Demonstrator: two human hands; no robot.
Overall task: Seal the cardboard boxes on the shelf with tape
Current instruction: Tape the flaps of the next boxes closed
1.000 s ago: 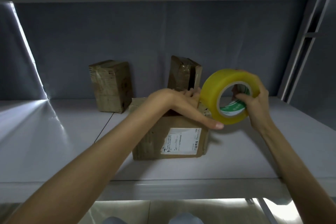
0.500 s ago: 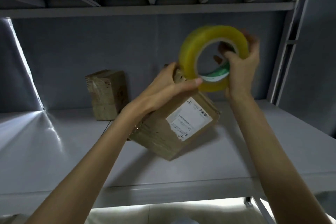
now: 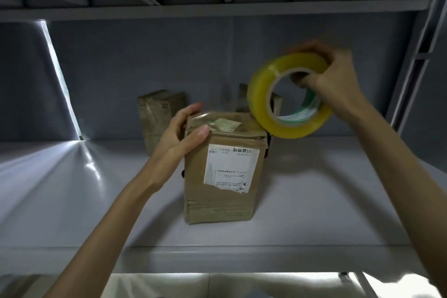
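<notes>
Your left grip (image 3: pixel 180 132) holds the top of the box (image 3: pixel 223 172) on the shelf (image 3: pixel 326 201); your right grip (image 3: pixel 331 80) holds the tape roll (image 3: pixel 271 94).

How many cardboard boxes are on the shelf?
3: a labelled brown cardboard box at the front, a taped brown cardboard box behind on the left, and a third brown box partly hidden behind the yellow tape roll.
</notes>
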